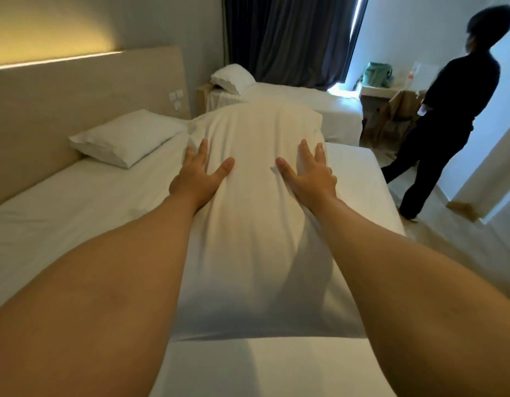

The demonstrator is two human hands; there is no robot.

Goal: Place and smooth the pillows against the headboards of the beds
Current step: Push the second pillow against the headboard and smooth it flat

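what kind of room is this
Most likely a twin hotel room: two white-sheeted beds, the near bed and the far bed, one long headboard with wall switches, and dark blackout curtains.

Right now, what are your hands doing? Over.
Left hand, right hand flat and open on big pillow. It's mid-bed, not at headboard. Second pillow already there.

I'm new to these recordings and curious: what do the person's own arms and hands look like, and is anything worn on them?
Both arms are bare right up to the frame's bottom edge: no sleeves show. The left hand and right hand have no gloves, and no rings, watch or bands are visible. The fingers are bare too, without markings.
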